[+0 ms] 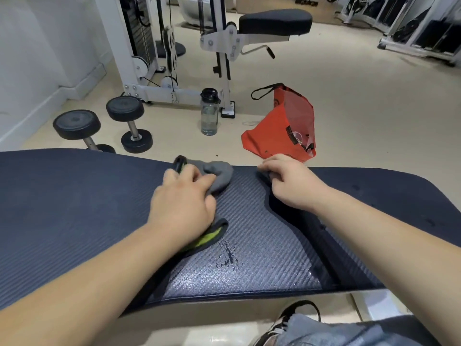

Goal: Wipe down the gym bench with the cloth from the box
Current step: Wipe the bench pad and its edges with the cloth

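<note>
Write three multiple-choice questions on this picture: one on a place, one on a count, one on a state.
1. Where does the water bottle stand? A on a chair; B on the floor; C on a shelf.
2. How many dumbbells show? A one; B two; C four.
3. What does the left hand do? A hangs idle; B holds a phone; C grips the grey cloth on the bench.
1 B, it stands upright beyond the bench. 2 B, both lie left of the bottle. 3 C, its fingers curl round it.
</note>
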`<action>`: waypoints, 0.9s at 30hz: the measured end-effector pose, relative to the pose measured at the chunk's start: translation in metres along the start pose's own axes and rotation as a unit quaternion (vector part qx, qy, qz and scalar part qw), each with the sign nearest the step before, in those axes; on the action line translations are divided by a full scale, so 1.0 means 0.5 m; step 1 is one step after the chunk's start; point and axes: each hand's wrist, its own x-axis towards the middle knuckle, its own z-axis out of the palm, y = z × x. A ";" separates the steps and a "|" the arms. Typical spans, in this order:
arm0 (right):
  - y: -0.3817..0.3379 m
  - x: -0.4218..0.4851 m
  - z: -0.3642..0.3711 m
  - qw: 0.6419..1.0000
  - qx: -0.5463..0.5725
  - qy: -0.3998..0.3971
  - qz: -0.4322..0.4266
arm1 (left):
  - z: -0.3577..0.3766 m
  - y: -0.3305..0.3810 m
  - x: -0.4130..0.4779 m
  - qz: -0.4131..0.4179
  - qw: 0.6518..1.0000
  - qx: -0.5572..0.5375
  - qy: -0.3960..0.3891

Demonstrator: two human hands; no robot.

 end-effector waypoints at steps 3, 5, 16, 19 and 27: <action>0.033 -0.008 -0.017 0.999 -0.005 0.024 0.034 | -0.010 0.035 -0.080 0.091 0.995 -0.032 -0.016; 0.057 -0.016 -0.020 0.996 -0.042 0.035 0.072 | -0.014 0.057 -0.126 0.192 0.979 -0.055 -0.035; 0.069 -0.052 -0.048 0.987 -0.083 0.008 0.136 | -0.007 0.074 -0.163 0.202 0.978 -0.036 -0.034; 0.070 -0.051 -0.046 0.987 -0.084 0.005 0.138 | -0.002 0.043 -0.113 0.147 0.987 -0.053 -0.029; 0.057 -0.046 -0.040 0.984 -0.109 0.013 0.141 | -0.010 0.098 -0.173 0.197 0.978 -0.053 -0.034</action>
